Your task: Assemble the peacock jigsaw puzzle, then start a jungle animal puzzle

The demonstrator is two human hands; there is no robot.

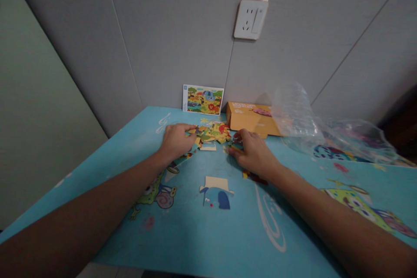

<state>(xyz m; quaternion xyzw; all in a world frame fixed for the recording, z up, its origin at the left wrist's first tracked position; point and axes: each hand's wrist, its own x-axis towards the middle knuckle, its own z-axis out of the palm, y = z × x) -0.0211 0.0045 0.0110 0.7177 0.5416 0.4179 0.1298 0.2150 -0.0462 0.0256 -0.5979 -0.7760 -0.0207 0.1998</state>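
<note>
A heap of loose jigsaw puzzle pieces (211, 131), mostly yellow with bits of red and green, lies toward the back of the table between my hands. My left hand (178, 141) rests at the heap's left side, index finger stretched over the pieces and its other fingers partly hidden. At the right side my right hand (250, 150) has thumb and fingers closed around a dark puzzle piece (238, 141). More pieces show under the right wrist. Nearer to me, apart from the heap, are joined blue elephant puzzle pieces (216, 198) with a cream top edge.
A picture card (203, 100) of animals leans against the wall behind the heap. To its right lies an orange box (249, 117), with crumpled clear plastic wrap (298, 117) beside it. The table (182, 239) has a blue cartoon-printed cover. A socket (251, 19) is on the wall.
</note>
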